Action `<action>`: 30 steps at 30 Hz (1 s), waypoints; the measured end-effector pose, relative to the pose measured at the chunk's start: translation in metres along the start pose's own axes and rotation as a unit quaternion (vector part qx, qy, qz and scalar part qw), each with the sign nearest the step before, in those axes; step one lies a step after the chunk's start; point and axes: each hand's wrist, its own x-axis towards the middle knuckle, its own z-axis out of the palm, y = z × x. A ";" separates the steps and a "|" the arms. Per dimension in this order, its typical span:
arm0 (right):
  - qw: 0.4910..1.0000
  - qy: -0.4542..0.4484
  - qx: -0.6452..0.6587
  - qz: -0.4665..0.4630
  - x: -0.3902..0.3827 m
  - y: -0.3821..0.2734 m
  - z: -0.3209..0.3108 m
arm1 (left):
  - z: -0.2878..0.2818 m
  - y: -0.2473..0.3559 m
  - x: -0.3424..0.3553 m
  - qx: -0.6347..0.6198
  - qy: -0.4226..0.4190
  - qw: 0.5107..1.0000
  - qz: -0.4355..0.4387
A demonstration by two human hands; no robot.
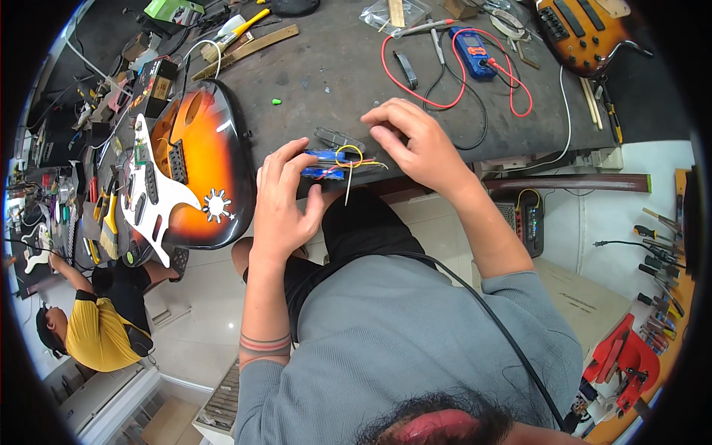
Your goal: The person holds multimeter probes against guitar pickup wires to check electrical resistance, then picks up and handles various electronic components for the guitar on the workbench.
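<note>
At the bench's near edge my left hand point(285, 196) has its fingers and thumb around the left end of a blue-wrapped guitar pickup point(319, 173). Yellow, red and white wires point(349, 157) trail from the pickup to the right. Just beyond it lies a dark, narrow pickup cover or bar point(340, 139). My right hand point(414, 143) hovers to the right of these parts, fingers bent and thumb apart, with nothing visible in it. Its palm side is hidden.
A sunburst guitar body point(215, 141) with a loose white pickguard point(152, 185) lies left. Beyond my right hand are a blue multimeter point(472, 53), red and black leads and a small black bar point(406, 69). Another sunburst body point(582, 37) sits far right. A person in yellow point(104, 330) works at left.
</note>
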 end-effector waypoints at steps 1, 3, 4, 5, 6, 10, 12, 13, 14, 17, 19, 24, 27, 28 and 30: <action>1.000 0.012 0.007 0.023 -0.001 -0.002 -0.005 | 0.000 -0.001 -0.001 -0.008 0.010 1.000 0.002; 0.998 0.048 -0.025 0.019 0.001 0.002 -0.021 | -0.003 -0.003 0.005 -0.013 0.037 0.999 0.009; 0.994 0.087 -0.059 0.019 0.002 0.004 -0.031 | -0.005 -0.003 0.012 -0.021 0.061 0.998 0.018; 0.989 0.130 -0.057 0.032 0.008 0.013 -0.038 | -0.006 0.000 0.020 -0.007 0.077 0.997 0.026; 0.978 0.159 -0.133 -0.024 0.018 0.032 -0.052 | -0.008 0.002 0.029 -0.001 0.074 0.997 0.032; 0.917 0.194 -0.343 -0.061 0.080 0.083 -0.090 | -0.009 0.003 0.068 0.005 0.063 0.995 0.080; 0.857 0.090 -0.506 0.041 0.104 0.095 -0.092 | -0.007 0.008 0.085 0.006 0.066 0.993 0.096; 0.858 0.089 -0.504 0.038 0.112 0.104 -0.088 | -0.006 0.008 0.092 0.005 0.068 0.992 0.109; 0.834 0.084 -0.544 0.040 0.115 0.112 -0.083 | -0.006 0.010 0.099 0.004 0.071 0.990 0.121; 0.803 0.069 -0.591 0.045 0.123 0.125 -0.079 | -0.010 0.015 0.122 0.008 0.063 0.991 0.118; 0.795 0.062 -0.602 0.038 0.125 0.137 -0.082 | -0.006 0.013 0.139 0.014 0.085 0.985 0.152; 0.816 0.098 -0.566 0.059 0.115 0.142 -0.083 | 0.000 0.030 0.176 -0.023 0.036 0.991 0.130; 0.852 0.173 -0.493 0.024 0.099 0.112 -0.079 | 0.019 0.034 0.188 -0.106 0.073 0.981 0.142; 0.864 0.224 -0.451 0.000 0.089 0.098 -0.077 | 0.024 0.040 0.192 -0.166 0.046 0.981 0.088; 0.884 0.247 -0.397 -0.006 0.071 0.076 -0.069 | 0.035 0.048 0.197 -0.223 0.021 0.974 0.033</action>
